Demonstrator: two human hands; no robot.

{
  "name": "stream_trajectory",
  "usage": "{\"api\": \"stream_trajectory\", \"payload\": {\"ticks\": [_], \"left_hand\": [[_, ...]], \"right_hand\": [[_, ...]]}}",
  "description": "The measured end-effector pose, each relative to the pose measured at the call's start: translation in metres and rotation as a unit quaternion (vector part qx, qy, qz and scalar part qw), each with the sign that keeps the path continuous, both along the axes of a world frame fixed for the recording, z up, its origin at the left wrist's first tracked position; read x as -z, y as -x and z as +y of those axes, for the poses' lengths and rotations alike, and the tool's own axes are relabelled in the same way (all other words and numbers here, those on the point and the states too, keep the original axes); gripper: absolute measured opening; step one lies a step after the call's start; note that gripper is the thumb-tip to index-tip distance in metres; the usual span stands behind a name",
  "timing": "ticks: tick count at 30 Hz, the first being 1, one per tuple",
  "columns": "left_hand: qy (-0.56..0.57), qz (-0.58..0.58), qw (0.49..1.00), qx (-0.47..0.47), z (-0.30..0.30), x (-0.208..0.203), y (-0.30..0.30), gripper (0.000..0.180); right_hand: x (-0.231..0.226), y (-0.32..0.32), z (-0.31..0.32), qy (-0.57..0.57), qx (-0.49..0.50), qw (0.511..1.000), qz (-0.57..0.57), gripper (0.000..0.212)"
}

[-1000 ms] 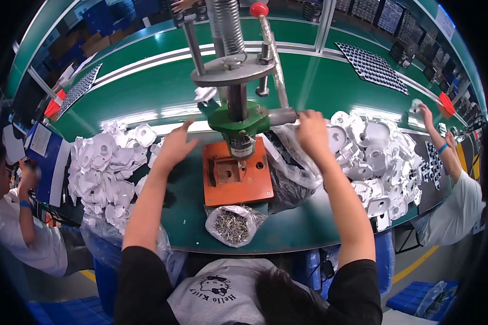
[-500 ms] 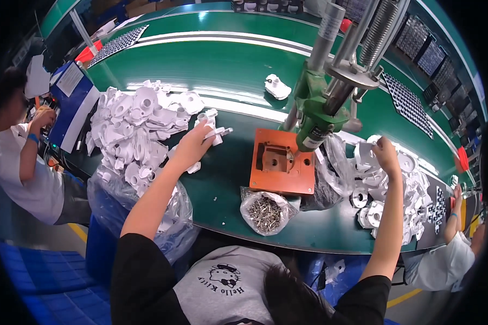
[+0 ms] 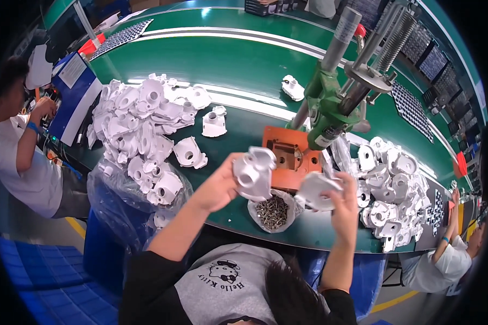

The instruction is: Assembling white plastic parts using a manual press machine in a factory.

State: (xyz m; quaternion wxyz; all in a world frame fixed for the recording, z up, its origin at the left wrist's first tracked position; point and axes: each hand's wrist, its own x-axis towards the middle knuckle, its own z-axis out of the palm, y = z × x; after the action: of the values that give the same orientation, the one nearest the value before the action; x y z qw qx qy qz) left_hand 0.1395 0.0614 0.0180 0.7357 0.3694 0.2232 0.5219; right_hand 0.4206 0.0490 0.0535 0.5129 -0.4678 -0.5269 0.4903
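Observation:
In my left hand [image 3: 220, 187], closed on its edge, is a white plastic housing [image 3: 251, 176] with a round collar. My right hand [image 3: 344, 208] grips a white plastic cover [image 3: 315, 190], paler and smoother on the side that shows. Both parts are held apart from each other, above the table's near side. Behind them stands a green hand press [image 3: 331, 103] over an orange fixture plate [image 3: 290, 176] with a recessed middle. Below the parts sits a plastic bag of metal screws [image 3: 273, 213]. Two loose white housings [image 3: 190, 153] lie left of the fixture.
A big heap of white housings [image 3: 141, 108] covers the left side, partly over a clear bag [image 3: 114, 200]. Another heap of white parts [image 3: 390, 179] lies right. One white part [image 3: 293, 88] rests on the green conveyor [image 3: 222, 65]. People work at both sides.
My left hand has come right from the left heap with a housing. My right hand has come left and nearer from the right heap, bringing a cover. The view has shifted slightly.

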Motion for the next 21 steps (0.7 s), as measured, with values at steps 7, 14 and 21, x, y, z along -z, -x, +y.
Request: {"api": "stream_trajectory", "payload": {"ticks": [7, 14, 21], "left_hand": [[-0.284, 0.387, 0.876, -0.055, -0.021, -0.039, -0.021, 0.054], [-0.409, 0.432, 0.785, -0.173, -0.018, -0.021, -0.031, 0.043], [-0.412, 0.508, 0.683, -0.326, -0.012, -0.004, -0.042, 0.042]], "right_hand": [[0.005, 0.051, -0.002, 0.070, -0.161, 0.981, 0.085, 0.025], [0.014, 0.055, -0.012, 0.030, -0.152, 0.984, 0.092, 0.038], [0.029, 0.065, -0.021, -0.008, -0.115, 0.988, 0.102, 0.038]]}}
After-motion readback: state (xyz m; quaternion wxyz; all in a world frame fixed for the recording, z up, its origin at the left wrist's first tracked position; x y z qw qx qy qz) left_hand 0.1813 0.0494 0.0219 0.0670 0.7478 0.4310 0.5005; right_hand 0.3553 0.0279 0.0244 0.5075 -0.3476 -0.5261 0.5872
